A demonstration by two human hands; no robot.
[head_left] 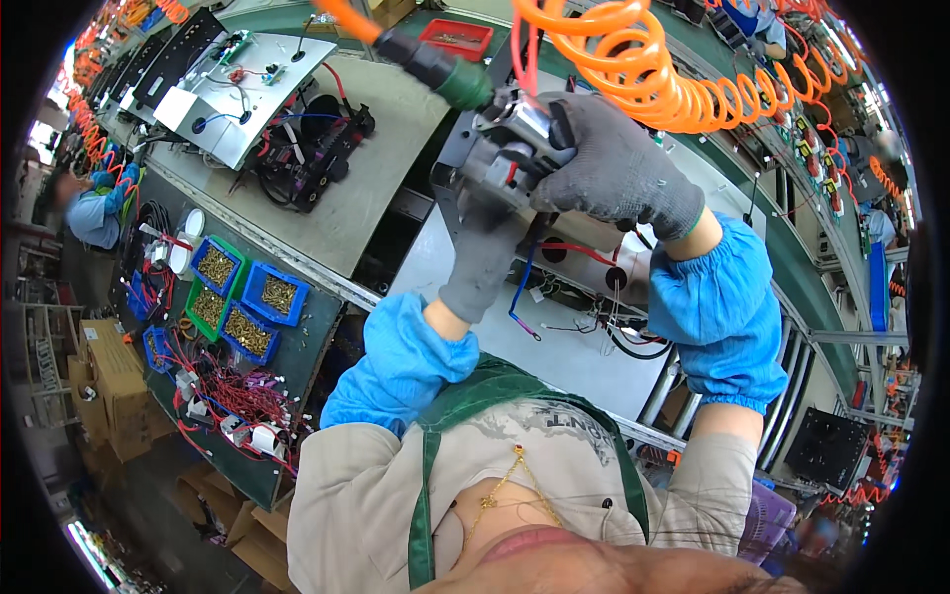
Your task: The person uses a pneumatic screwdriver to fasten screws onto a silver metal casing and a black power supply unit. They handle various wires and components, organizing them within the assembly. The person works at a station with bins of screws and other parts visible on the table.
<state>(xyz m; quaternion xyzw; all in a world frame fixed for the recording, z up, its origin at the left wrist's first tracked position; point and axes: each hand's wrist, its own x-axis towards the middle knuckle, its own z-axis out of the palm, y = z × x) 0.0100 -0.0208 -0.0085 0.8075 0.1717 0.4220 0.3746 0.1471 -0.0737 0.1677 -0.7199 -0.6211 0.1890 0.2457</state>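
Gloved in grey, my right hand point(618, 163) is closed on an air tool point(515, 134) with a silver-and-black body. The tool's green-and-black end joins an orange hose point(346, 15). Just below the tool body is my left hand point(482, 262), also in a grey glove; its fingers are blurred and partly hidden behind the tool. Both hands are over a silver metal panel point(564, 371) with dark round holes. A blue wire point(522, 287), red wires point(584, 252) and black cables point(638, 348) lie across or beside that panel.
Blue and green bins point(277, 294) of brass-coloured small parts stand on the left bench beside red wire bundles point(237, 396). A partly built unit point(312, 148) sits at upper left. An orange coiled hose point(673, 89) hangs overhead. Rollers point(777, 396) are at right. Another person point(94, 208) is far left.
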